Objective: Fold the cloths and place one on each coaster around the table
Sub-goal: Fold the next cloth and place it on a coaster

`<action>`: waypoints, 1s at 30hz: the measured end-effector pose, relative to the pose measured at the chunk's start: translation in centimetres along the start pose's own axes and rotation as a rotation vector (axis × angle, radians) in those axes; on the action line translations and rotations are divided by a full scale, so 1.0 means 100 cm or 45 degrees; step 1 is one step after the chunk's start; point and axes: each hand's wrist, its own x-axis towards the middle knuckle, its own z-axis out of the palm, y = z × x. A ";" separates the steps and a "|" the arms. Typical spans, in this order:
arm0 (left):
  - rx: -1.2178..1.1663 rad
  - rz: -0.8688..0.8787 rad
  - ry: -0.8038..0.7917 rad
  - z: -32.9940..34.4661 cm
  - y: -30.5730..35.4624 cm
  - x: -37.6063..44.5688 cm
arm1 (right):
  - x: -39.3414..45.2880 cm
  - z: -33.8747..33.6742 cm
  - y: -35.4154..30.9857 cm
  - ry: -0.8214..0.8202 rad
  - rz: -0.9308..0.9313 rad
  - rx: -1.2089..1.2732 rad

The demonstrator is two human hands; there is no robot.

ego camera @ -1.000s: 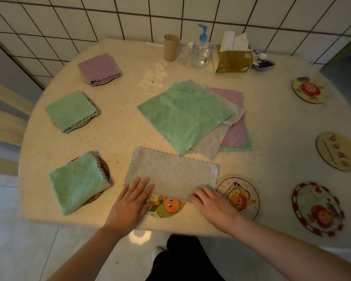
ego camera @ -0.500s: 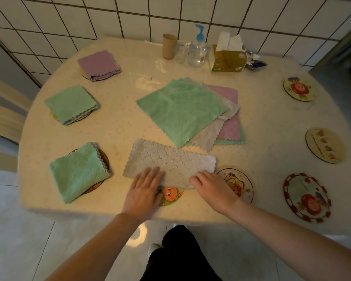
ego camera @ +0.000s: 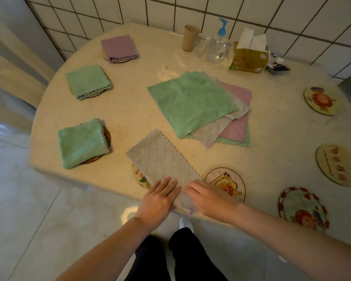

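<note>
1. Grey cloth [ego camera: 162, 161] at the table's [ego camera: 130, 110] six o'clock edge, its near end under both hands.
2. Left hand [ego camera: 157, 199] flat, fingers straight, pressing it; right hand [ego camera: 209, 196] loosely curved on top, gripping nothing.
3. Folded into a long quilted strip, scalloped edges, running toward eleven o'clock.

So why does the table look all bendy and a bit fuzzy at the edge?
In the head view the wide-angle lens curves the table and the wall tiles; the left side and the near table edge are smeared with blur; the light is dim and yellowish; a bright spot of glare shines on the floor beside the left hand.
</note>
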 end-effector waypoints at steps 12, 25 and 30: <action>-0.221 -0.291 0.092 -0.009 0.012 -0.016 | 0.058 -0.006 0.074 -0.337 -0.385 -0.196; -1.658 -1.277 0.313 -0.061 -0.038 0.022 | 0.126 -0.023 0.093 -0.128 0.182 0.838; -2.009 -1.473 0.223 -0.068 -0.073 0.036 | 0.169 -0.015 0.091 -0.095 0.550 0.822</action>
